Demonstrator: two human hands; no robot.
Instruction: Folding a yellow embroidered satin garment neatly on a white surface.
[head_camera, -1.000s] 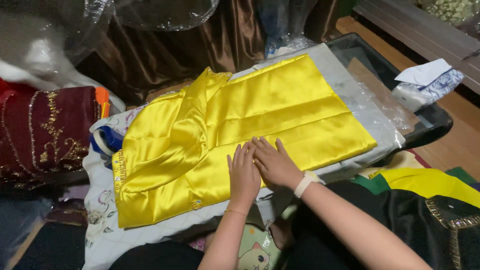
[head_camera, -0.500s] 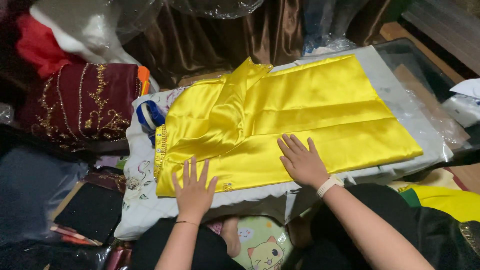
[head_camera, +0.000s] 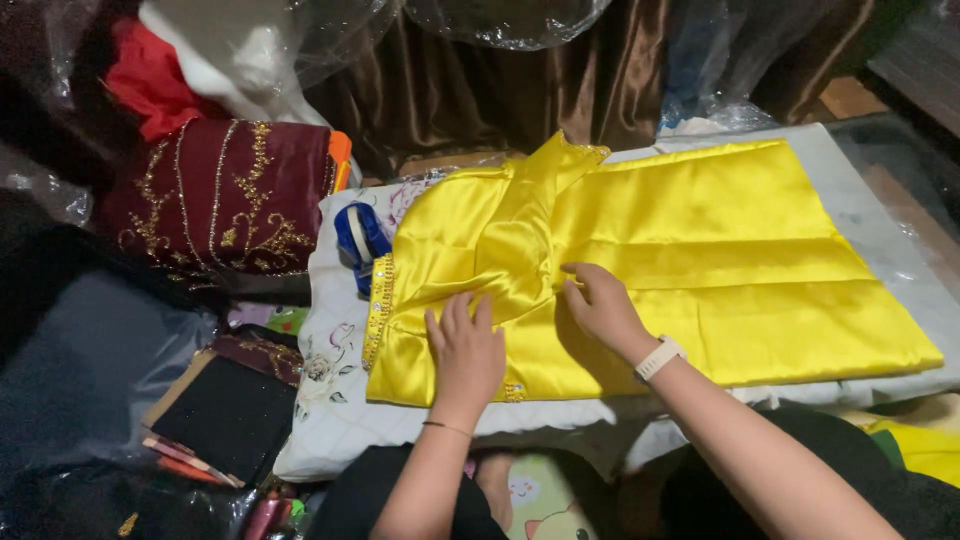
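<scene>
Since half a second ago both hands have slid leftward and up the garment, from its near hem onto the folded bodice. The left hand (head_camera: 465, 345) now lies flat on the yellow satin dress (head_camera: 700, 250), fingers (head_camera: 460, 310) close together and pointing toward twelve o'clock, gripping nothing; a thin bracelet (head_camera: 445, 428) circles its wrist. At about two o'clock from it, just beside, the right hand (head_camera: 600, 305) rests on the cloth with its fingers curled narrow at a crease; whether they pinch the fabric I cannot tell. A pale wristwatch (head_camera: 658, 358) sits on that wrist.

The dress lies spread across a white floral-printed cushion (head_camera: 330, 400), its skirt running toward three o'clock and its bodice, folded over with a beaded edge, toward nine o'clock. Below the cushion at eight o'clock lies a dark flat board (head_camera: 225, 415).

Farther off, at ten o'clock from the left hand, a blue tape dispenser (head_camera: 360, 240) sits at the cushion's edge, touching the dress's left side. Beyond it, at ten o'clock, a maroon garment with gold embroidery (head_camera: 220, 205) is heaped, with red cloth (head_camera: 150, 85) above. At twelve o'clock hangs brown satin fabric (head_camera: 480, 90) under clear plastic wrap (head_camera: 500, 15).
</scene>
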